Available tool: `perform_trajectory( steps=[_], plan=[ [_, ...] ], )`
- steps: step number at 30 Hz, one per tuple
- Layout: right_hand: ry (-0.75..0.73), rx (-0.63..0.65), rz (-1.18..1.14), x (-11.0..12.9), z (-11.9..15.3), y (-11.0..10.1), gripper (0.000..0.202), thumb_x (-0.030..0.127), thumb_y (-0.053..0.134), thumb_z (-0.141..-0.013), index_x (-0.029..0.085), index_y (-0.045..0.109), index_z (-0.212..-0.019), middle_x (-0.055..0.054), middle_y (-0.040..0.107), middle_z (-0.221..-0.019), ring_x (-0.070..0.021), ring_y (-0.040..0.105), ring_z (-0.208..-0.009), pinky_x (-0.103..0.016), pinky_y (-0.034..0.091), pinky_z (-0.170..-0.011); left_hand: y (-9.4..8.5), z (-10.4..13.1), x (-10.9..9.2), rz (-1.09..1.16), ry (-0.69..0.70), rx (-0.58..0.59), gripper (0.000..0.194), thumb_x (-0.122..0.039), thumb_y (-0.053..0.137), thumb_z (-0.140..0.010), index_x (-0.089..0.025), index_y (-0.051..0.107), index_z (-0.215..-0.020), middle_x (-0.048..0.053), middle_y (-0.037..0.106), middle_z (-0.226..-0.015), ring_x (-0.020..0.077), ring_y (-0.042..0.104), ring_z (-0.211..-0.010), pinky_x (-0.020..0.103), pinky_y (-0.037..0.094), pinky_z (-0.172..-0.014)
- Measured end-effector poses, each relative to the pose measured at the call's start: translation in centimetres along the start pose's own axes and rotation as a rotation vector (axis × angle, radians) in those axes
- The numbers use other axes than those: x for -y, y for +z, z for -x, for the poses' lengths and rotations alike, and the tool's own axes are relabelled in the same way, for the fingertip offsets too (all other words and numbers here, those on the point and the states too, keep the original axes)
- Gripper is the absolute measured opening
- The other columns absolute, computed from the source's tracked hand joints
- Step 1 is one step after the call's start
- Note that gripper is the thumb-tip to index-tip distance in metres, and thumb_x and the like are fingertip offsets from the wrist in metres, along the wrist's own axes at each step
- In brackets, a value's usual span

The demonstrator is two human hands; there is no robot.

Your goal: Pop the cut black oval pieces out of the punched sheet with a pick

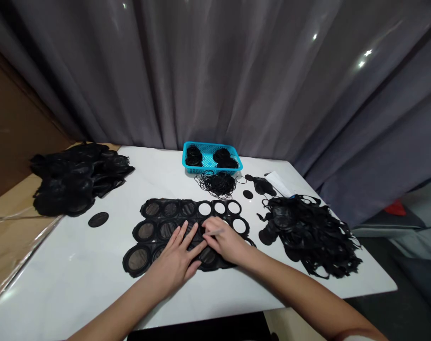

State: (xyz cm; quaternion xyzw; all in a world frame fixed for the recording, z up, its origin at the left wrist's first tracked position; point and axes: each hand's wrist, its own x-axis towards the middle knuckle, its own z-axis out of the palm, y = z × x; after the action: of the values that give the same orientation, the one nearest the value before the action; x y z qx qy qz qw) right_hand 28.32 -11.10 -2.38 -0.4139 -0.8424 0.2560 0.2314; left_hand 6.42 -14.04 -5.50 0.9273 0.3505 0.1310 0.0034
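A black rubbery sheet (157,221) with rows of thick ringed circles lies flat on the table. Dark material fills the circles on its left side, while several at the upper right show white through them. My left hand (176,258) rests palm down on the middle of the sheet, fingers spread. Close beside its fingertips, my right hand (222,241) pinches a thin grey pen-like tool (214,232) over the sheet. Its tip is hidden by my fingers, so I cannot tell whether it touches a ring.
The white table (94,265) holds a stack of black sheets (76,175) at left and a heap of black scraps (311,237) at right. Behind are a blue basket (212,171) with black bundles, a pile of thin black rings (219,184) and loose black discs (247,194).
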Motion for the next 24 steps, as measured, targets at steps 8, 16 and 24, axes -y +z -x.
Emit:
perform_trajectory(
  steps=[8,16,24],
  plan=[
    [0.119,-0.006,-0.212,-0.3,-0.4,-1.1,0.004,0.017,0.058,-0.093,0.02,0.06,-0.091,-0.006,0.066,-0.106,-0.0202,0.062,-0.1,-0.036,0.048,-0.093,0.0,0.0,-0.1,-0.018,-0.013,-0.007,0.067,-0.03,0.06,-0.093,-0.035,0.034,-0.155,0.009,0.016,-0.167,0.0424,0.023,-0.149,0.06,0.035,-0.113],
    [0.179,-0.046,-0.399,-1.5,-0.8,-1.2,0.007,0.016,0.063,-0.087,0.019,0.063,-0.08,-0.005,0.069,-0.104,-0.0188,0.065,-0.099,-0.033,0.048,-0.091,1.0,1.5,-3.9,0.034,-0.031,-0.037,0.062,-0.023,0.054,-0.095,-0.023,0.037,-0.154,0.013,0.025,-0.164,0.0343,0.03,-0.148,0.054,0.033,-0.118],
    [0.174,-0.037,-0.405,-1.7,-0.7,-1.2,0.011,0.017,0.064,-0.087,0.02,0.06,-0.076,-0.004,0.069,-0.104,-0.0191,0.064,-0.099,-0.034,0.047,-0.091,-5.9,0.1,-4.9,0.497,0.183,0.217,0.056,-0.027,0.055,-0.099,-0.035,0.038,-0.153,-0.002,0.047,-0.154,0.0189,0.049,-0.139,0.033,0.044,-0.114]
  ],
)
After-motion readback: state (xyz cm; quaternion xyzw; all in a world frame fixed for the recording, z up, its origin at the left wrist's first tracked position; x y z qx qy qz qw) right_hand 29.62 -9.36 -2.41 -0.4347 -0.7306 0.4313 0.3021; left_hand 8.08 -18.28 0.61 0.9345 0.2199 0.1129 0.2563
